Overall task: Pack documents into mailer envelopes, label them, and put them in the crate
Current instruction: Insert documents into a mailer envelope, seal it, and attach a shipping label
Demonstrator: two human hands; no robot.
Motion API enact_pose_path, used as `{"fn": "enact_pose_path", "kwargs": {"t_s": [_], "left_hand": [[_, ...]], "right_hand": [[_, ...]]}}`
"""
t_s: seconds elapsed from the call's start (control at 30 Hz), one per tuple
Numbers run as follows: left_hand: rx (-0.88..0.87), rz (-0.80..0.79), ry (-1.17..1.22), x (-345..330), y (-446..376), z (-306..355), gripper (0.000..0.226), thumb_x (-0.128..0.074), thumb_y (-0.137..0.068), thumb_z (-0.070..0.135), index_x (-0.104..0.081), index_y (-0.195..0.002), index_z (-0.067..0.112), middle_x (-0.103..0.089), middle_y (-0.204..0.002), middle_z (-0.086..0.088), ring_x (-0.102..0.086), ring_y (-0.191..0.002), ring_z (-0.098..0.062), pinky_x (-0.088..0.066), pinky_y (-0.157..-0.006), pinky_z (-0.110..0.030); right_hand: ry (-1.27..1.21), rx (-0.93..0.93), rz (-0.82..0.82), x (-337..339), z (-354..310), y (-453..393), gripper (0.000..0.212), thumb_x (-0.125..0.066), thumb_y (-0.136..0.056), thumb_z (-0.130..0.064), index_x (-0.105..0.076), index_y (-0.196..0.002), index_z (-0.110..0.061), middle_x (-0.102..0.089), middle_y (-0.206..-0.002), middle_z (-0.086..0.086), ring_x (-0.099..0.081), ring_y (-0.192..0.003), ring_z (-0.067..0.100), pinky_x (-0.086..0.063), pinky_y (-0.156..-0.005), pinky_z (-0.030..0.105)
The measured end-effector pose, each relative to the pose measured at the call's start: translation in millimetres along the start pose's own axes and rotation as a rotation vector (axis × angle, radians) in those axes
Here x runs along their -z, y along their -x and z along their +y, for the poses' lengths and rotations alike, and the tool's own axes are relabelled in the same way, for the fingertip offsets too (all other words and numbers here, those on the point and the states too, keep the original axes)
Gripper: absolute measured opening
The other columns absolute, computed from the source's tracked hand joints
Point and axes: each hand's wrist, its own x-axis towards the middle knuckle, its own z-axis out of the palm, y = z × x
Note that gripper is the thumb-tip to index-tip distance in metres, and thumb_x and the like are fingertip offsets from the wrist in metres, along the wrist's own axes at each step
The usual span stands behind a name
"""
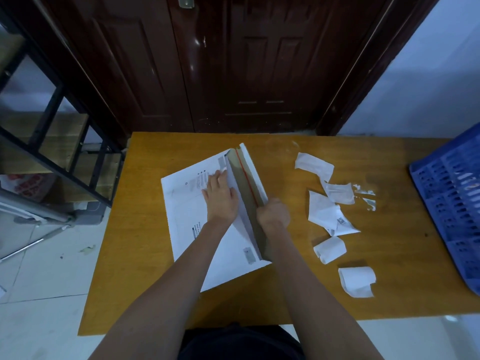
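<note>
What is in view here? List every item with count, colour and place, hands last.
mailer: one, white, mid table, flap raised, brown inside with a red strip
paper scraps: several, white, curled, on the table right of the mailer
crate: one, blue, right edge of the table
table: one, orange-brown, centre
door: one, dark brown, behind the table
rack: one, black frame with wooden shelves, left
floor: pale tiles, lower left
left hand: flat, pressing on the mailer beside the flap
right hand: curled, gripping the flap's edge
</note>
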Motion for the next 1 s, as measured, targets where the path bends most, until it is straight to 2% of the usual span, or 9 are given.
{"fn": "enact_pose_path", "kwargs": {"t_s": [0.07, 0.13, 0.27, 0.43, 0.63, 0.73, 0.83, 0.93, 1.0], "left_hand": [[0.059, -0.114, 0.028, -1, -2, -2, 0.052, -0.042, -0.099, 0.035, -0.031, -0.146, 0.015, -0.026, -0.152, -0.010, -0.024, -0.140, -0.029, -0.029, -0.112, -0.048], [0.099, -0.205, 0.005, 0, -4, -8, 0.052, -0.042, -0.098, 0.042, -0.034, -0.144, 0.019, -0.027, -0.151, -0.007, -0.029, -0.137, -0.029, -0.035, -0.106, -0.046], [0.069, -0.235, -0.141, 5, -4, -25, 0.049, -0.051, -0.096, 0.026, -0.038, -0.142, 0.020, -0.029, -0.148, -0.007, -0.040, -0.131, -0.027, -0.046, -0.097, -0.041], [0.029, -0.278, -0.302, 12, -7, -37, 0.062, -0.061, -0.090, 0.015, -0.033, -0.144, 0.022, -0.030, -0.145, -0.007, -0.037, -0.130, -0.024, -0.047, -0.097, -0.034], [0.165, -0.305, -0.294, 15, -17, -42, 0.059, -0.058, -0.090, 0.011, -0.031, -0.142, 0.015, -0.040, -0.131, -0.015, -0.059, -0.107, -0.035, -0.050, -0.082, -0.035], [0.157, -0.315, -0.386, 11, -19, -51, 0.065, -0.062, -0.089, 0.023, -0.030, -0.144, 0.016, -0.033, -0.139, -0.015, -0.055, -0.114, -0.033, -0.050, -0.090, -0.037], [0.080, -0.277, -0.535, 7, -20, -60, 0.077, -0.072, -0.077, 0.045, -0.036, -0.139, 0.015, -0.031, -0.137, -0.011, -0.039, -0.124, -0.029, -0.045, -0.093, -0.036], [-0.002, -0.287, -0.624, 1, -21, -67, 0.088, -0.074, -0.067, 0.059, -0.038, -0.135, 0.016, -0.032, -0.133, -0.009, -0.033, -0.125, -0.027, -0.036, -0.102, -0.036], [-0.011, -0.287, -0.619, -1, -21, -69, 0.090, -0.074, -0.064, 0.061, -0.038, -0.134, 0.017, -0.033, -0.131, -0.008, -0.033, -0.124, -0.027, -0.034, -0.104, -0.037]], "right_hand": [[0.029, 0.073, 0.038, 0, -7, -4, 0.037, -0.048, -0.090, -0.014, -0.048, -0.126, -0.006, -0.060, -0.121, 0.014, -0.057, -0.113, 0.031, -0.045, -0.089, 0.035], [0.008, 0.114, 0.056, 2, -12, -9, 0.038, -0.047, -0.089, -0.014, -0.048, -0.127, -0.011, -0.058, -0.122, 0.014, -0.055, -0.114, 0.032, -0.042, -0.097, 0.040], [0.108, 0.221, 0.014, 1, -17, -23, 0.045, -0.053, -0.088, -0.024, -0.045, -0.131, -0.016, -0.048, -0.127, 0.009, -0.048, -0.120, 0.031, -0.032, -0.100, 0.041], [0.293, 0.393, -0.006, -6, -24, -37, 0.062, -0.063, -0.080, -0.012, -0.038, -0.136, -0.019, -0.044, -0.129, 0.008, -0.046, -0.121, 0.028, -0.034, -0.100, 0.038], [0.328, 0.504, -0.115, -19, -30, -50, 0.072, -0.058, -0.078, 0.001, -0.035, -0.143, -0.020, -0.037, -0.139, 0.007, -0.041, -0.127, 0.028, -0.037, -0.103, 0.035], [0.172, 0.516, -0.139, -24, -32, -50, 0.089, -0.058, -0.075, 0.008, -0.025, -0.149, -0.028, -0.023, -0.153, -0.002, -0.041, -0.130, 0.024, -0.048, -0.093, 0.033], [0.046, 0.491, -0.085, -26, -29, -45, 0.099, -0.061, -0.071, 0.007, -0.016, -0.151, -0.033, -0.007, -0.159, -0.011, -0.046, -0.125, 0.020, -0.052, -0.082, 0.032], [0.077, 0.431, -0.029, -31, -17, -45, 0.089, -0.064, -0.069, -0.004, -0.025, -0.146, -0.025, -0.023, -0.152, -0.005, -0.040, -0.128, 0.020, -0.038, -0.102, 0.033], [0.173, 0.405, -0.020, -34, -9, -46, 0.075, -0.067, -0.070, -0.015, -0.035, -0.138, -0.019, -0.036, -0.138, -0.001, -0.037, -0.127, 0.020, -0.029, -0.104, 0.030]]}}
